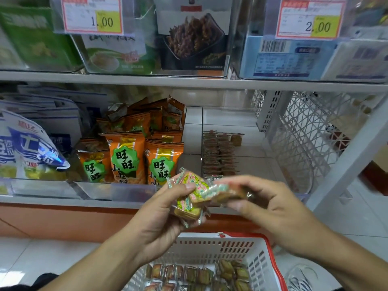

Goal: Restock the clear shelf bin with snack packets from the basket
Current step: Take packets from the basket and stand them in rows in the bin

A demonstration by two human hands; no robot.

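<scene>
Holding a small bunch of snack packets (190,199), your left hand (161,219) curls around them in front of the shelf. Your right hand (270,208) pinches one packet (227,191) at the top of that bunch. More packets lie in the basket (212,246) below. Behind your hands, the clear bin (273,143) has a short row inside.

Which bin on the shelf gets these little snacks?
Find the lower shelf, right of the orange snack bags. The clear shelf bin there holds neat rows of small flat packets; unlike its packed neighbours, it is mostly bare.
</scene>
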